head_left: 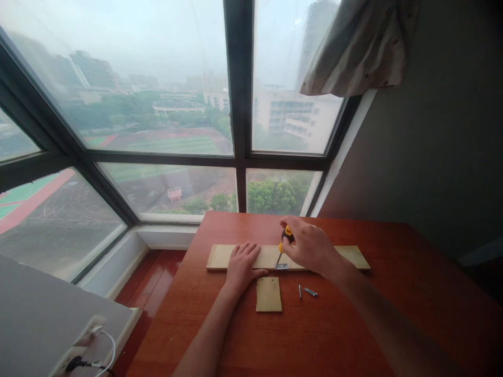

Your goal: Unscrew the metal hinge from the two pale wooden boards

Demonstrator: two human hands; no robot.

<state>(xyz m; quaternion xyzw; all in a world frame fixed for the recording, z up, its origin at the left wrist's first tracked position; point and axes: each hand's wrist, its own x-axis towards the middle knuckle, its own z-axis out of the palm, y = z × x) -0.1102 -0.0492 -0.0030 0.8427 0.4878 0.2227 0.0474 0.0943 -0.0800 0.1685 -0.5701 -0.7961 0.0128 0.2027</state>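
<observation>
A long pale wooden board lies across the red-brown table. My left hand presses flat on the board's left part. My right hand grips a screwdriver with a yellow and black handle, held upright. Its tip meets a small metal bracket at the board's near edge. A small square wooden piece lies on the table just in front of the bracket. Two or three loose screws lie to its right.
Large windows with dark frames stand right behind the table's far edge. A grey wall runs along the right, with a curtain bunched at the top. At lower left a white socket with a plugged cable sits on a ledge.
</observation>
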